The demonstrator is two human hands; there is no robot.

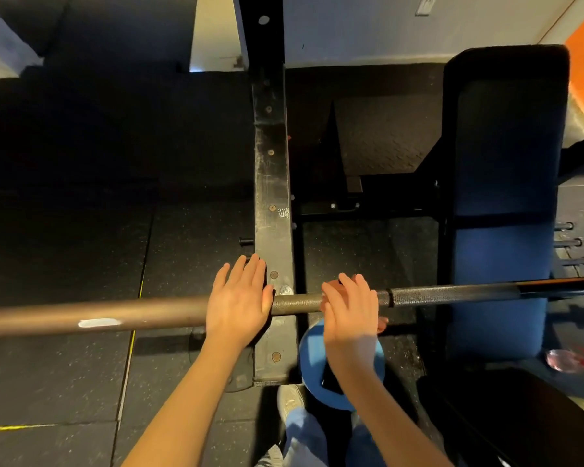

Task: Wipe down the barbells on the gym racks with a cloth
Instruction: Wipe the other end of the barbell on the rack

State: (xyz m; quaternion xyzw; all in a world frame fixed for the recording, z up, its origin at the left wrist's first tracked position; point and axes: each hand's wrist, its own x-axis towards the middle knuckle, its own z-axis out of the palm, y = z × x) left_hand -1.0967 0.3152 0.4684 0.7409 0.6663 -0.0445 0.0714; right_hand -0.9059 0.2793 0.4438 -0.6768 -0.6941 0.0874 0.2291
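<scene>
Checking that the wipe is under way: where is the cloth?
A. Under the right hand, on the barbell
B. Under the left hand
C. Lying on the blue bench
A: the reddish cloth peeks out beneath the right hand on the barbell, on its knurled shaft. The left hand lies flat on the bar, holding nothing.

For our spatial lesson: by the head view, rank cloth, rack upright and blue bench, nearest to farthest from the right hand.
1. cloth, under the right hand.
2. rack upright, just left.
3. blue bench, farther right.
</scene>
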